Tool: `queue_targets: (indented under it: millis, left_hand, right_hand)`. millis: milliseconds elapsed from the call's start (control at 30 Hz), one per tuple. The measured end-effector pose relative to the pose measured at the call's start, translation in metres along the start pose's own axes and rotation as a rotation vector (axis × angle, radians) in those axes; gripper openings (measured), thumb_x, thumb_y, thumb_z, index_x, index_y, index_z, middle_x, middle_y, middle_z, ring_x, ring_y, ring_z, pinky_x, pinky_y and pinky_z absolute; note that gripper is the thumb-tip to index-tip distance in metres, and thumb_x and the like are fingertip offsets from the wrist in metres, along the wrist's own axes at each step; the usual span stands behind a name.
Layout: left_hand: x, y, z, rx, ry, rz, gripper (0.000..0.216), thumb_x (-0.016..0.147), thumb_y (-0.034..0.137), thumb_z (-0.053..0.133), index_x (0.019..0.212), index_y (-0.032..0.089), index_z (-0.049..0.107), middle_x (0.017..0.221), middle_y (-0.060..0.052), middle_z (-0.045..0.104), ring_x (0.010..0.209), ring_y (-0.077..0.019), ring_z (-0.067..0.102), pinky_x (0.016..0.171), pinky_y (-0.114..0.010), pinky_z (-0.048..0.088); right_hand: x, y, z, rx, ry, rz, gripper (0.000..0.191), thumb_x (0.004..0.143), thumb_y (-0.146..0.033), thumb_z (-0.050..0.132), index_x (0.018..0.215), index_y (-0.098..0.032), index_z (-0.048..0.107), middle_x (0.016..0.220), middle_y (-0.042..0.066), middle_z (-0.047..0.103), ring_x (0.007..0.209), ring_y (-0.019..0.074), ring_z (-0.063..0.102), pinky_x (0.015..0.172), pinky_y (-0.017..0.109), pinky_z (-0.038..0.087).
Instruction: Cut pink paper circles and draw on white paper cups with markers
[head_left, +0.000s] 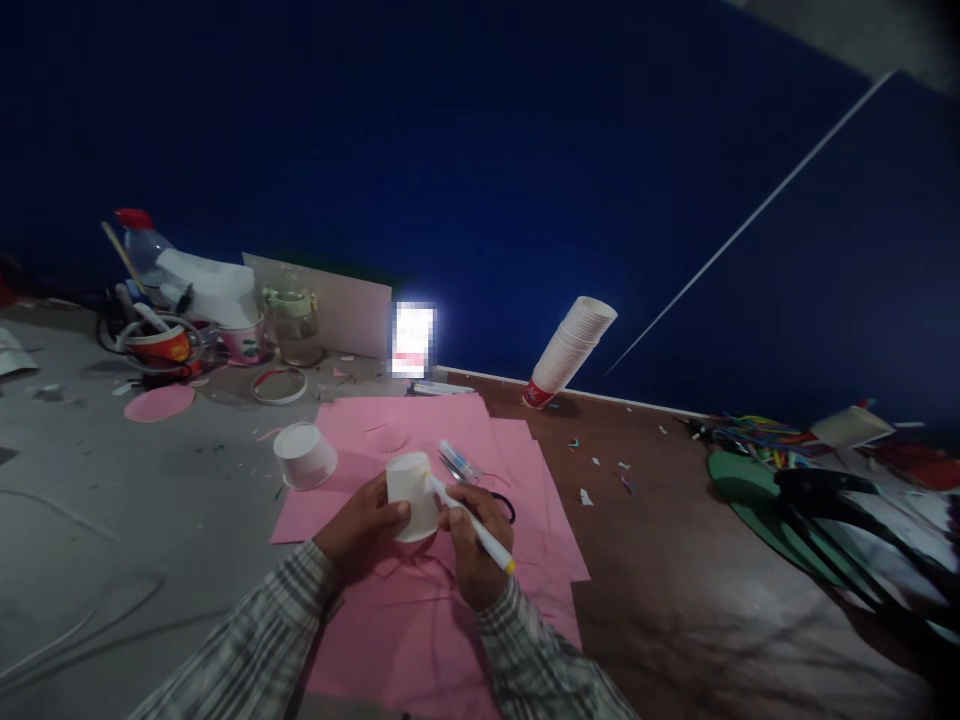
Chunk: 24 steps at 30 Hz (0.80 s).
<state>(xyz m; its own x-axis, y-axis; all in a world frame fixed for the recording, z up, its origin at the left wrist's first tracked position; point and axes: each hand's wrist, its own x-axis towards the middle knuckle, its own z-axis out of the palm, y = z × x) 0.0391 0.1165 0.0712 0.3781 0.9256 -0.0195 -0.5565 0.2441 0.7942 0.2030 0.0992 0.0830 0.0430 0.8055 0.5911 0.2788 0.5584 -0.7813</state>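
My left hand [371,525] is wrapped round the side of a white paper cup [410,490], its thumb across the front. In my right hand [478,550] is a white marker [480,530] with a yellow end, gripped like a pen. The marker's tip meets the cup's right side near the rim, where a small yellow mark shows. Both hands are over pink paper sheets [525,500]. Just beyond them lie a clear glue tube [457,460] and scissors, whose black handle [504,507] is partly hidden by my right hand. A second white cup [304,456] rests on the left.
A tilted stack of paper cups [574,345] leans near the blue wall. Back left are a glass jar [295,330], a pink cup [244,340], a tape ring [279,386] and a pink paper disc [160,402]. Bundled wires [765,435] and a black-framed object [832,490] are at right.
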Motion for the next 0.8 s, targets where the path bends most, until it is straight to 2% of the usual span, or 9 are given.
queue_targets:
  millis: [67,233,567,800]
  left_hand:
    - [0.0,0.0,0.0,0.002,-0.01,-0.003,0.042,0.071,0.031,0.08,0.106,0.013,0.066,0.094,-0.011,0.071,0.085,-0.0236,0.065,0.077,-0.033,0.049]
    - [0.0,-0.001,0.001,-0.005,-0.007,0.004,0.047,0.07,0.03,0.08,0.11,0.013,0.064,0.095,-0.011,0.07,0.085,-0.0237,0.065,0.073,-0.031,0.05]
    - [0.001,-0.003,0.002,-0.015,-0.021,0.003,0.045,0.071,0.029,0.08,0.11,0.013,0.064,0.09,-0.009,0.07,0.078,-0.0199,0.064,0.073,-0.031,0.049]
    - [0.0,-0.001,0.003,-0.004,-0.007,0.005,0.043,0.07,0.029,0.081,0.107,0.014,0.065,0.09,-0.008,0.07,0.08,-0.0191,0.064,0.073,-0.029,0.049]
  right_hand:
    - [-0.001,-0.002,0.0,0.018,0.009,-0.018,0.018,0.09,-0.027,0.051,0.101,-0.019,0.064,0.071,0.003,0.069,0.065,0.0187,0.069,0.06,0.031,0.057]
    - [0.0,-0.008,0.002,0.085,-0.011,-0.077,0.019,0.09,-0.028,0.051,0.1,-0.019,0.065,0.093,0.01,0.072,0.078,0.022,0.071,0.064,0.034,0.06]
    - [0.006,-0.012,0.004,0.043,-0.006,-0.196,0.017,0.089,-0.024,0.054,0.101,-0.022,0.066,0.087,0.007,0.073,0.086,0.0232,0.071,0.077,0.037,0.059]
    - [0.006,-0.01,0.007,0.073,0.01,-0.183,0.017,0.088,-0.022,0.055,0.1,-0.023,0.067,0.088,0.006,0.072,0.082,0.0213,0.07,0.075,0.035,0.059]
